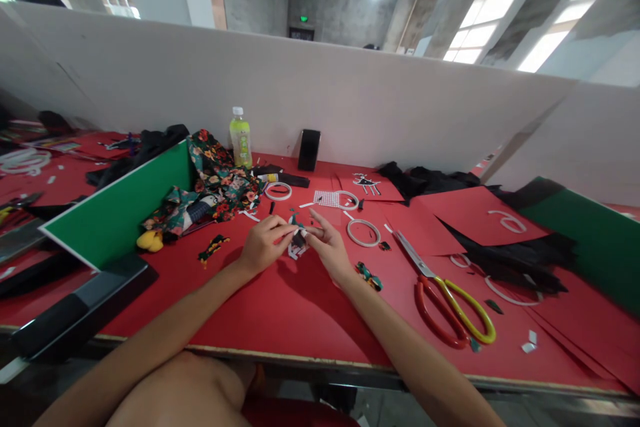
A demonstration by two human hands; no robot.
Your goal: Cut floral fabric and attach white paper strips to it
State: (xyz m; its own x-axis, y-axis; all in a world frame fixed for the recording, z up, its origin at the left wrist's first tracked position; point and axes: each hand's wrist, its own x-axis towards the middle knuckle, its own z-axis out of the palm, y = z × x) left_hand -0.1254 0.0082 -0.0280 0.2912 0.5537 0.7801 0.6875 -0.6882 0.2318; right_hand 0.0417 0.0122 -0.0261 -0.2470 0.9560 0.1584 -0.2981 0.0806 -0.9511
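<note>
Over the middle of the red table (300,307), my left hand (267,240) and my right hand (327,243) meet fingertip to fingertip. Both pinch a small dark piece (299,238) between them; its shape is too small to make out. White scraps (296,252) lie just beneath the fingers. A rolled ring of white tape (364,233) rests to the right of my right hand, with a flowered fabric bow (369,276) below it. Left of my left hand is a dark and yellow fabric piece (214,248).
Large scissors (430,277) with red and yellow handles lie on the right, near red sheets (480,213). Flowered fabric (225,187), a green-labelled bottle (241,140) and a phone (309,149) stand or lie farther back. Green boards (125,200) flank the left side.
</note>
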